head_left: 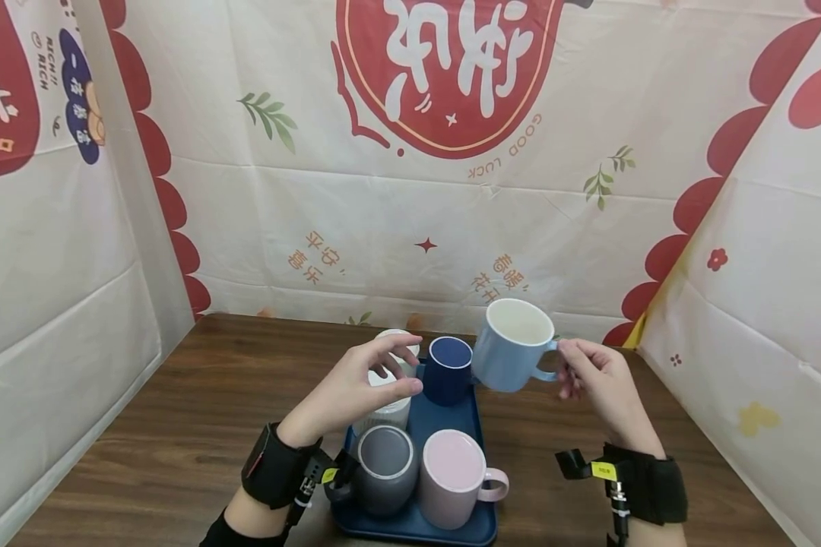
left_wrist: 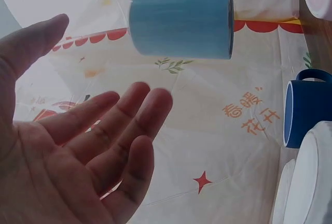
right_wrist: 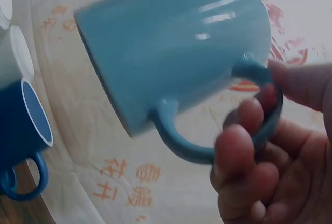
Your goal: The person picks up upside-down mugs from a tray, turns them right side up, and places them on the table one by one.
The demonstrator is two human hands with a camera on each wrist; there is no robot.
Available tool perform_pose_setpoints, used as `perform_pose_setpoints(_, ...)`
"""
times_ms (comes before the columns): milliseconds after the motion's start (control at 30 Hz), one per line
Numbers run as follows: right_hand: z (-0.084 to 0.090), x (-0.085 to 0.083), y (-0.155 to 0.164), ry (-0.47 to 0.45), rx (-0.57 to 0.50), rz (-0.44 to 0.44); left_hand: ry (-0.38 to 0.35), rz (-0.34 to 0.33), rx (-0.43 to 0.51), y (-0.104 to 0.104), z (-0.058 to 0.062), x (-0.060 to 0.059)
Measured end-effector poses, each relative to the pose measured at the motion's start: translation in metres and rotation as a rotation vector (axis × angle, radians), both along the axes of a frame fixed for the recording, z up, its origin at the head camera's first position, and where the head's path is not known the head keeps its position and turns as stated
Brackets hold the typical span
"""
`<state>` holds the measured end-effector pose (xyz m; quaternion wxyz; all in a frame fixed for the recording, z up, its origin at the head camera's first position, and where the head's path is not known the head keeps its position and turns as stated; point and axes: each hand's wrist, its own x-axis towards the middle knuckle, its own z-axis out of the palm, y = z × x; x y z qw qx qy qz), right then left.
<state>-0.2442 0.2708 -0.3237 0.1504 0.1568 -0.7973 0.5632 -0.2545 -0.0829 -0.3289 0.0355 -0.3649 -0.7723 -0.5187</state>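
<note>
Nearest the wearer, a glossy grey ceramic mug (head_left: 385, 469) and a pale pink ceramic mug (head_left: 454, 477) stand upright side by side at the near end of a dark blue rectangular tray (head_left: 480, 529) on a brown wood-grain table (head_left: 178, 425). Behind them on the tray stands a white ribbed ceramic cup (head_left: 388, 411), with a navy blue ceramic mug (head_left: 448, 369) beside it and another white cup (head_left: 398, 343) further back. The left hand (head_left: 369, 384) hovers over the white ribbed cup, fingers spread and relaxed, holding nothing; the left wrist view confirms an empty palm. The right hand (head_left: 598, 380) holds a light blue ceramic mug (head_left: 514, 346) by its handle, fingers curled through the loop, which appears to keep the body clear for carrying. That mug is in the air, tilted, above the tray's far right corner, just beside the navy mug. A printed cream and red cloth backdrop (head_left: 410, 190) encloses the table.
</note>
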Motion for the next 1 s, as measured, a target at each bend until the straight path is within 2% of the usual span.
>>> perform_pose_setpoints(200,-0.002,-0.006,0.013,-0.202,-0.259,-0.185,-0.008,-0.015,-0.02,0.0,0.001,-0.001)
perform_pose_setpoints(333,-0.006,-0.011,0.02,-0.303,-0.334,-0.24,0.001,-0.014,-0.024,0.0,0.001,-0.002)
perform_pose_setpoints(433,-0.011,-0.015,0.026,-0.346,-0.342,-0.236,0.002,-0.019,-0.025,-0.001,0.001,-0.002)
perform_pose_setpoints(700,-0.028,-0.028,0.038,-0.435,-0.41,-0.115,0.003,-0.027,-0.021,-0.001,0.0,-0.003)
perform_pose_setpoints(1000,-0.049,-0.039,0.044,-0.607,-0.499,-0.142,0.031,-0.015,-0.022,-0.001,0.0,-0.003)
